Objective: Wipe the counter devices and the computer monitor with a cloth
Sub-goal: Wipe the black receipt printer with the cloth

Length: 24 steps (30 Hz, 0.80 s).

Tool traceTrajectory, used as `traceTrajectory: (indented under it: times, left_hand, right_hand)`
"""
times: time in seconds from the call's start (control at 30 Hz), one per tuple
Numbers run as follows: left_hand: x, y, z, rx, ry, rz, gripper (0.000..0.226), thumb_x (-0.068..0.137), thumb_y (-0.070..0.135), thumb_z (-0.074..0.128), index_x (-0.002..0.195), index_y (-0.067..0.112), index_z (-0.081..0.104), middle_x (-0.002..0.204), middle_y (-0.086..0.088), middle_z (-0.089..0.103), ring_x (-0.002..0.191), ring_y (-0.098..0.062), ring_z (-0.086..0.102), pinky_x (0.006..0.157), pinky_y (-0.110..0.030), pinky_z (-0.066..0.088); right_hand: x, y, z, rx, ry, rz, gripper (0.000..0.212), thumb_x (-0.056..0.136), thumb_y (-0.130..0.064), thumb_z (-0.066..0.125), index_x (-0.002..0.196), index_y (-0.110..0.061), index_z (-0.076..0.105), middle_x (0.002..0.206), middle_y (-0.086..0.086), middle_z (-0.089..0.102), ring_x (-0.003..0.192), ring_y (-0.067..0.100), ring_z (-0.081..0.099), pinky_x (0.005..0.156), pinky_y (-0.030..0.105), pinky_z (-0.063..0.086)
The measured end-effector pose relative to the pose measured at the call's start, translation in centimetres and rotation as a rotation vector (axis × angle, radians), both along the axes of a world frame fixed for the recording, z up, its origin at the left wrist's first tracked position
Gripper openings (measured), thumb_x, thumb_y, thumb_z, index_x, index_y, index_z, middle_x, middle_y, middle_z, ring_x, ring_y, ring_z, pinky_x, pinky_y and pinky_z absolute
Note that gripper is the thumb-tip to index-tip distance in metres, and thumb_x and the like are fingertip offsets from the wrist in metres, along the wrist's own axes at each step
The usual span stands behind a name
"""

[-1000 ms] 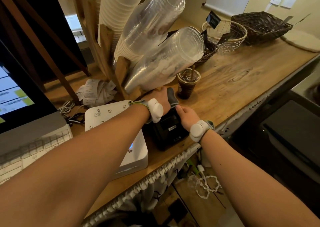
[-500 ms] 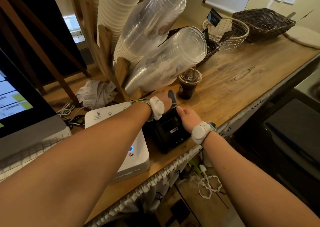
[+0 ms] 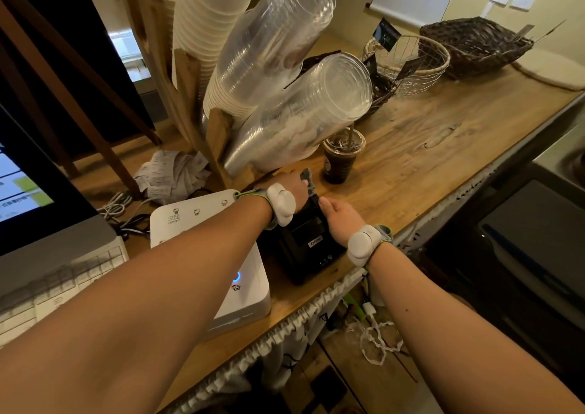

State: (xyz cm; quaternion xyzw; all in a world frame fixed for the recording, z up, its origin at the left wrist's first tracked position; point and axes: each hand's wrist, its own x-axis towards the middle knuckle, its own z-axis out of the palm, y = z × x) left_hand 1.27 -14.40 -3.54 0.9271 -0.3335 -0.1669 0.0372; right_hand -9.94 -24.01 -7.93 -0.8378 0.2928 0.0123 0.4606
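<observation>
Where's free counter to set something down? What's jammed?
Free: bare wood counter right of the iced drink, bordered by the wire basket, dark wicker basket and front edge. Crowded: black printer, white device, cup stacks, receipts.

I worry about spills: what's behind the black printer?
An iced drink cup stands on the counter behind it, beside the left hand holding a grey cloth at the printer back. The hand hides the rear edge.

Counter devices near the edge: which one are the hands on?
The small black printer, beside the white box. The left hand holds a grey cloth at its back; the right hand rests on it.
</observation>
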Motion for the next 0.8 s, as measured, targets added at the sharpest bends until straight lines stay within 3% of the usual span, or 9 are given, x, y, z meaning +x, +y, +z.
traceTrajectory:
  times: [0.17, 0.33, 0.47, 0.63, 0.8]
  left_hand:
    - [0.3, 0.5, -0.1, -0.016, 0.051, 0.072, 0.058, 0.100, 0.050, 0.028, 0.133, 0.008, 0.049, 0.133, -0.019, 0.055, 0.121, -0.037, 0.053, 0.102, -0.047, 0.042]
    - [-1.0, 1.1, 0.3, 0.058, 0.045, 0.064, 0.041, 0.106, 0.028, 0.034, 0.135, 0.003, 0.050, 0.133, -0.018, 0.058, 0.121, -0.035, 0.056, 0.097, -0.042, 0.045]
    - [-0.4, -0.1, 0.5, 0.013, 0.054, 0.032, 0.041, 0.104, 0.028, 0.036, 0.138, 0.007, 0.043, 0.139, -0.018, 0.050, 0.124, -0.034, 0.051, 0.098, -0.035, 0.041]
    - [-0.2, 0.1, 1.1, -0.066, 0.132, -0.018, 0.041, 0.103, 0.033, 0.037, 0.135, 0.010, 0.049, 0.135, -0.013, 0.053, 0.121, -0.032, 0.050, 0.098, -0.035, 0.039]
    - [-0.5, -0.2, 1.8, -0.147, 0.174, 0.064, 0.036, 0.105, 0.026, 0.037, 0.129, 0.005, 0.056, 0.129, -0.016, 0.060, 0.118, -0.032, 0.055, 0.094, -0.031, 0.041]
  right_hand:
    - [-0.1, -0.1, -0.2, 0.012, -0.027, 0.015, 0.042, 0.106, -0.036, 0.032, 0.125, -0.012, 0.061, 0.123, 0.009, 0.065, 0.115, 0.027, 0.059, 0.091, 0.032, 0.041]
    - [-0.2, 0.2, 0.2, 0.028, -0.029, 0.028, 0.042, 0.106, -0.037, 0.033, 0.126, -0.012, 0.060, 0.124, 0.010, 0.065, 0.117, 0.029, 0.059, 0.096, 0.036, 0.042]
    - [-0.6, 0.6, 0.8, 0.039, -0.041, 0.021, 0.042, 0.106, -0.033, 0.033, 0.138, -0.014, 0.052, 0.136, 0.007, 0.058, 0.127, 0.027, 0.052, 0.100, 0.031, 0.037]
    - [-0.1, 0.0, 1.3, 0.082, -0.003, 0.090, 0.038, 0.101, -0.042, 0.043, 0.132, -0.026, 0.059, 0.124, -0.002, 0.065, 0.114, 0.016, 0.060, 0.094, 0.029, 0.042]
    - [0.2, -0.4, 1.9, -0.025, -0.016, 0.148, 0.035, 0.101, -0.035, 0.048, 0.131, -0.022, 0.060, 0.116, 0.001, 0.069, 0.106, 0.020, 0.064, 0.094, 0.037, 0.050]
